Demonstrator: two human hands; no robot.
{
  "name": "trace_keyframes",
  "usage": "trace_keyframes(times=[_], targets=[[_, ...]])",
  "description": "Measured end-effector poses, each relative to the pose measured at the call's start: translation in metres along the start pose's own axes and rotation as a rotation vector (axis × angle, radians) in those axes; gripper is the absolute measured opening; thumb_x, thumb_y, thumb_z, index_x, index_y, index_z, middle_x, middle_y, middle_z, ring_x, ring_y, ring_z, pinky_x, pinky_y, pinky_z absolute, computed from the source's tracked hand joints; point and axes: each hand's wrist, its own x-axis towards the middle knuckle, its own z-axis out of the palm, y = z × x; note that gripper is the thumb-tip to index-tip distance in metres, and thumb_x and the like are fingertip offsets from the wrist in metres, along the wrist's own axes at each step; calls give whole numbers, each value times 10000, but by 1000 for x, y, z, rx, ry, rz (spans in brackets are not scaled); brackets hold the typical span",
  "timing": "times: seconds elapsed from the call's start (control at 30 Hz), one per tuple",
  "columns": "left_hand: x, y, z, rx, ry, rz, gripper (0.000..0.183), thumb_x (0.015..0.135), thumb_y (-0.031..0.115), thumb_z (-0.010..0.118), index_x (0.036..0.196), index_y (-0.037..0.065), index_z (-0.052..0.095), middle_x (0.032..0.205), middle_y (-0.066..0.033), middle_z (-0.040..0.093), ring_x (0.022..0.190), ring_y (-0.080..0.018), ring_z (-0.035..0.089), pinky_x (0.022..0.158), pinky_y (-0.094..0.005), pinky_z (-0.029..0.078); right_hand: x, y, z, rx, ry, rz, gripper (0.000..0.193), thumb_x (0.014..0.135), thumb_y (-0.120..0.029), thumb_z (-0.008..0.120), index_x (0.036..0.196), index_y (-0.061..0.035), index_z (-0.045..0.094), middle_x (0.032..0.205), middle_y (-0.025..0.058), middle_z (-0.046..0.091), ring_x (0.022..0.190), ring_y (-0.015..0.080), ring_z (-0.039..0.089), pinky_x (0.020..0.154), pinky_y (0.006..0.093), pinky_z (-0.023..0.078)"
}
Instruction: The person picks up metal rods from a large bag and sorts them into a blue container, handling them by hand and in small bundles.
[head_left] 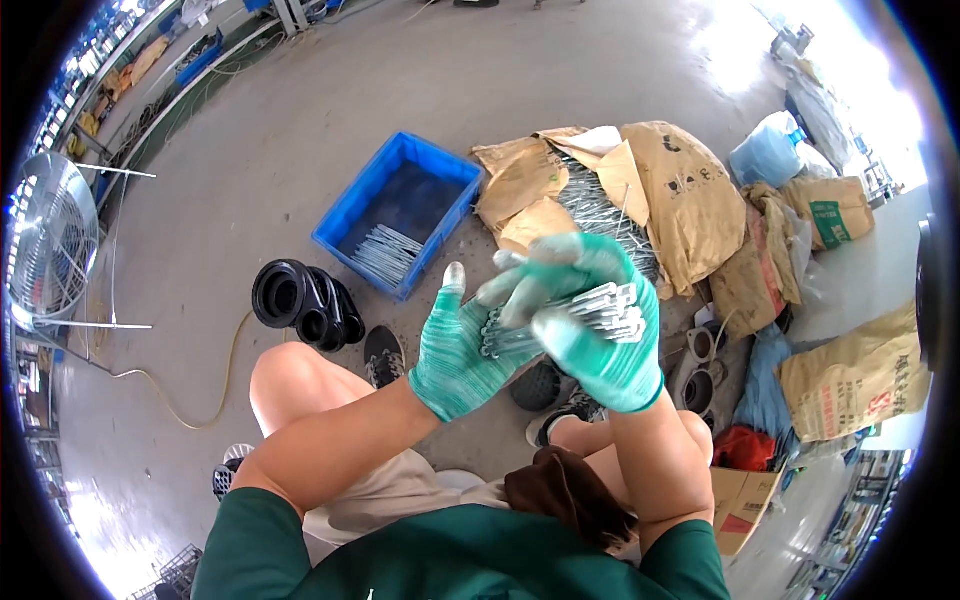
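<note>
Both my hands wear green knit gloves with greyish fingertips. In front of my lap, my right hand [610, 335] is closed round a bundle of thin metal rods [607, 312] with bent, looped ends. My left hand [455, 350] is beside it, thumb stretched up and palm turned to the bundle's left ends, which seem to touch it. Its other fingers are partly hidden behind the rods and right hand. More such rods [388, 254] lie lined up in a blue plastic bin [333, 240] on the floor. A torn brown paper sack [690, 200] holds a heap of loose rods [600, 205].
Black ring-shaped parts [283, 293] stand left of the bin. A large metal fan [52, 240] is at the far left, a yellow hose [235, 365] on the floor nearby. At right are more sacks [855, 375], a cardboard box [742, 510] and a red bag [743, 447].
</note>
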Motion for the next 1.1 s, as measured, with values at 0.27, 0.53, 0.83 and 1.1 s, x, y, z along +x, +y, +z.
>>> trace_keyframes(times=[0.27,0.53,0.83,1.1], targets=[[1,-1,0,38,22,-13,762,941,723,317,1413,148,483,1373,-123,540,1263,-308,531,1101,-474,411,6,5,-6,203,93,25,434,865,48,656,1273,8,512,1041,144,677,985,196,655,889,334,522],[4,-2,-9,49,-10,37,684,974,666,335,1253,86,566,1211,-115,627,1160,-297,603,1060,-458,465,4,18,7,411,213,92,168,948,-139,650,864,-38,546,765,102,626,758,229,645,746,375,538],[0,1,-14,51,91,116,565,1024,507,389,1307,49,561,1323,-161,586,1177,-301,602,1025,-484,487,6,11,12,427,264,139,539,889,-167,692,1344,21,472,1125,249,662,1135,341,617,964,444,502],[1,-1,-17,74,6,182,549,1036,466,389,1348,22,469,1159,-137,620,1079,-238,630,952,-414,538,-3,31,4,385,90,120,139,962,-157,625,901,-63,543,822,131,633,812,270,633,829,442,507]])
